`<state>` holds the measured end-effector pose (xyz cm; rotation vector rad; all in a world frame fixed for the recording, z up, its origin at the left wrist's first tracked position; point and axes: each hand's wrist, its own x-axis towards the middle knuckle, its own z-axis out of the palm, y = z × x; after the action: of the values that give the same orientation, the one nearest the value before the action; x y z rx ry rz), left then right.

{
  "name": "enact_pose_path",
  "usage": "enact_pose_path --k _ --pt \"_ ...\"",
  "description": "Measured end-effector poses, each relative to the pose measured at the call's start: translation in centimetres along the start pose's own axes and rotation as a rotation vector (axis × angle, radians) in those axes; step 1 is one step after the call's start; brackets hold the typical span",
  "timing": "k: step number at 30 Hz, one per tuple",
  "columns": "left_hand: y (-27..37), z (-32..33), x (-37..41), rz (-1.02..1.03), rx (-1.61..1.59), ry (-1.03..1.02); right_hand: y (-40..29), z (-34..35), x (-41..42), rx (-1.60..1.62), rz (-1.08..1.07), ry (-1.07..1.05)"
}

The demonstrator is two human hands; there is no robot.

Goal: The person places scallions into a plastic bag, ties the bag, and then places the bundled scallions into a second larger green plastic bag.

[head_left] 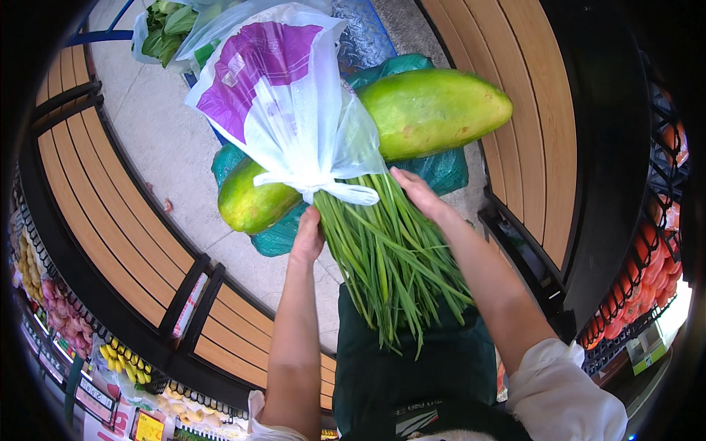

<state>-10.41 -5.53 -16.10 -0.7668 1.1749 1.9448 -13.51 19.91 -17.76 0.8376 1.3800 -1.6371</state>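
A bundle of long green leaves [391, 248], like garlic chives, fans out towards my apron from a white and purple plastic bag [309, 121] knotted around it. My left hand [308, 237] holds the bundle's left side just below the knot, thumb up. On its right side is my right hand [420, 193], with the fingers partly hidden under the bag and leaves. Beneath the bag lies large green-yellow fruit, with a right part [436, 113] and a left end [253, 198]; whether these are one piece or two is hidden.
Green mesh sacks [281, 234] lie under the fruit, on a blue cart with a metal deck [361, 33]. Leafy greens [168, 30] in a clear bag are at the far left. Slatted wooden ledges [110, 209] flank the aisle, with produce displays beyond, including bananas [124, 361] and tomatoes [634, 297].
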Motion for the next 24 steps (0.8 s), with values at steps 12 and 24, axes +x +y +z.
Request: enact_pose_path --k 12,24 --pt "2.2 7.7 -1.7 0.162 -0.503 0.167 -4.5 6.3 -7.9 -0.691 -0.484 0.186" --pt "2.6 6.2 -9.6 0.574 -0.592 0.264 -12.9 11.5 -11.0 -0.912 -0.923 -0.294"
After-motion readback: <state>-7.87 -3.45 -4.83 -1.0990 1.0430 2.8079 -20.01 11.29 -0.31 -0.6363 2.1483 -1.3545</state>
